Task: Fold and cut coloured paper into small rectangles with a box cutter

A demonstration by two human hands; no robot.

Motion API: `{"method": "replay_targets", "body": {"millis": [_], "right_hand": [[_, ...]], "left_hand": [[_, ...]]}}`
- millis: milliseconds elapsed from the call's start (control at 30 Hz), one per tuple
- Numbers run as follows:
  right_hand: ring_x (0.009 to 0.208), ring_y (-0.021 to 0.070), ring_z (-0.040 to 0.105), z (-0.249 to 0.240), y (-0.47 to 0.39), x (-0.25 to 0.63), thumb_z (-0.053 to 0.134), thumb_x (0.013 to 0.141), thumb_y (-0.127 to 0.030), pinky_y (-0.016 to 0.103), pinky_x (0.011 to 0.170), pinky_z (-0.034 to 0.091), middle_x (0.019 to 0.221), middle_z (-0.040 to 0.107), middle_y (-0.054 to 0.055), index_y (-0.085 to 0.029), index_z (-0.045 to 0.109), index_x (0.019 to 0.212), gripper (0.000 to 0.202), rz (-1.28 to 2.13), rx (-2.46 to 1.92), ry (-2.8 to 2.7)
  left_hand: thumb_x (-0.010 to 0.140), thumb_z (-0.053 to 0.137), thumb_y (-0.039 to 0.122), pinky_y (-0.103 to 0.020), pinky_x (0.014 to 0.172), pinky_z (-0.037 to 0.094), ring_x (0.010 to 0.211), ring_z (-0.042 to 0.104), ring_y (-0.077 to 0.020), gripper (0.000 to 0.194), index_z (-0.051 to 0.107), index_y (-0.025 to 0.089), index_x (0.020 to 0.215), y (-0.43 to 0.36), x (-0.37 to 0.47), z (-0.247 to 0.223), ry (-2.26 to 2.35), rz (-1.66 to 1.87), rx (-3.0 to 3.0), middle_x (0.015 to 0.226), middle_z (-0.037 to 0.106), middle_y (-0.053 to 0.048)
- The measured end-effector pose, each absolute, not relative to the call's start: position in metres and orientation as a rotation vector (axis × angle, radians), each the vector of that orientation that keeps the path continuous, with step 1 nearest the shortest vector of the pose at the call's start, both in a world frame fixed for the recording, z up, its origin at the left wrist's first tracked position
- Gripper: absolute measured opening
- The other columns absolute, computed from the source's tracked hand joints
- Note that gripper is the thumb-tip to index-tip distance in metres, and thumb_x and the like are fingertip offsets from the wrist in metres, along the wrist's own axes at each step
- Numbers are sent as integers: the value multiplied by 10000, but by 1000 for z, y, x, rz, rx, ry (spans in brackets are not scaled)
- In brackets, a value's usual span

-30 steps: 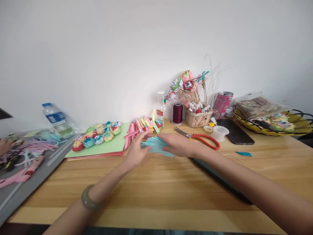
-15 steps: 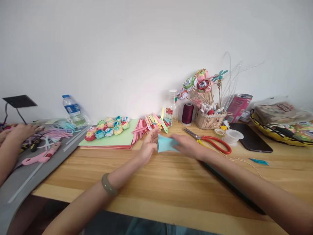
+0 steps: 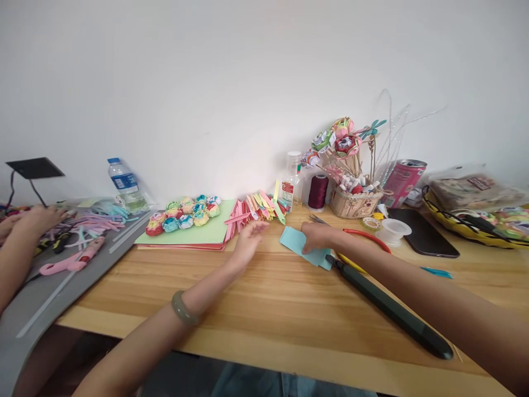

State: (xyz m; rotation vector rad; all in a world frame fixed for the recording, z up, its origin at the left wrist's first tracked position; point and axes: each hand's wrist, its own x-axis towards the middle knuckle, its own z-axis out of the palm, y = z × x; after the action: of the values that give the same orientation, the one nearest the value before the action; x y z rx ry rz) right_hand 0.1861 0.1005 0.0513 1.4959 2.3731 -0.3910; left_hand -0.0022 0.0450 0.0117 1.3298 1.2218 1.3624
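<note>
My left hand (image 3: pixel 247 245) hovers over the middle of the table with its fingers loosely apart and nothing in it. My right hand (image 3: pixel 317 237) grips light blue paper pieces (image 3: pixel 292 239), thumb on top, low over the wood. Some of the pieces fan out beneath the hand. Their right end meets the tip of a long tool with a dark green handle (image 3: pixel 392 309), whose kind I cannot make out. Behind my right hand and forearm lie red-handled scissors (image 3: pixel 367 236), partly hidden.
Paper strips (image 3: pixel 256 209) and folded paper flowers (image 3: pixel 185 215) lie toward the wall. A thread spool (image 3: pixel 318 192), a flower basket (image 3: pixel 355 203) and a phone (image 3: pixel 425 232) stand or lie right. At left, another person's hand (image 3: pixel 39 223) works near a pink glue gun (image 3: pixel 72 262).
My right hand has carried the blue paper right and down, away from my left hand. The paper is now fanned out, and the dark-handled tool shows more fully.
</note>
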Motion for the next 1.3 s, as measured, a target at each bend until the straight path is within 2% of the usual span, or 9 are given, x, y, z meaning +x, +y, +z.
{"method": "replay_targets", "body": {"millis": [167, 300, 433, 600, 700, 833, 1033, 1167, 1300], "right_hand": [[942, 180, 577, 69, 88, 182, 537, 867, -356, 392, 786, 495, 1130, 569, 69, -173, 544, 1133, 322, -278, 1391, 2502], [1012, 202, 552, 74, 68, 175, 529, 871, -354, 431, 843, 467, 1181, 545, 81, -175, 533, 1157, 337, -76, 1368, 2731], [959, 183, 572, 64, 60, 171, 527, 874, -347, 405, 811, 484, 1125, 573, 71, -166, 549, 1121, 306, -34, 1346, 2781], [915, 171, 585, 54, 64, 167, 525, 876, -352, 383, 772, 500, 1097, 582, 67, -164, 544, 1125, 313, 10, 1421, 2751], [918, 175, 585, 55, 64, 166, 532, 872, -352, 387, 781, 496, 1095, 582, 74, -154, 545, 1126, 322, 60, 1411, 2766], [950, 185, 579, 48, 59, 167, 537, 868, -349, 410, 813, 483, 1111, 580, 74, -157, 546, 1128, 323, 102, 1365, 2799], [1047, 215, 542, 33, 49, 170, 525, 873, -342, 459, 887, 431, 1188, 549, 83, -175, 492, 1221, 387, 117, 1426, 2861], [1151, 281, 467, 32, 46, 174, 532, 811, -204, 482, 975, 328, 1234, 530, 148, -99, 402, 1312, 529, 82, 1569, 2876], [1091, 303, 513, 28, 48, 184, 463, 733, -121, 431, 904, 395, 1193, 555, 187, -38, 417, 1283, 557, -85, 1710, 2878]], "left_hand": [[586, 449, 1, -417, 1019, 331, 1104, 533, -220, 422, 598, 174, 940, 43, -6, 15, 1231, 1349, 1389, 1089, 620, -59], [575, 481, -8, -398, 1067, 259, 1255, 395, -221, 596, 497, 196, 1134, 37, -5, 13, 1216, 1351, 1423, 1286, 482, -72], [532, 482, -36, -385, 1096, 202, 1314, 317, -221, 746, 410, 202, 1235, 28, 0, 6, 1173, 1271, 1429, 1362, 398, -91], [541, 546, -19, -365, 1052, 292, 1249, 398, -246, 797, 356, 165, 1293, 25, 7, 3, 1115, 1215, 1443, 1333, 419, -118], [613, 593, 42, -358, 993, 358, 1152, 472, -235, 738, 346, 166, 1298, 30, 8, 1, 1128, 1253, 1439, 1269, 452, -110], [641, 559, 22, -343, 899, 423, 1010, 541, -200, 695, 360, 187, 1286, 38, 6, -6, 1145, 1243, 1422, 1165, 498, -92], [589, 571, -26, -345, 988, 351, 1144, 471, -216, 795, 357, 203, 1319, 35, 5, -12, 1114, 1192, 1444, 1212, 491, -83], [572, 551, -35, -350, 1054, 269, 1239, 390, -227, 859, 310, 197, 1364, 35, 7, -11, 1105, 1160, 1431, 1303, 442, -90], [573, 492, -33, -349, 1022, 313, 1246, 389, -232, 892, 237, 190, 1397, 39, 11, -12, 1078, 1134, 1384, 1357, 397, -104]]}}
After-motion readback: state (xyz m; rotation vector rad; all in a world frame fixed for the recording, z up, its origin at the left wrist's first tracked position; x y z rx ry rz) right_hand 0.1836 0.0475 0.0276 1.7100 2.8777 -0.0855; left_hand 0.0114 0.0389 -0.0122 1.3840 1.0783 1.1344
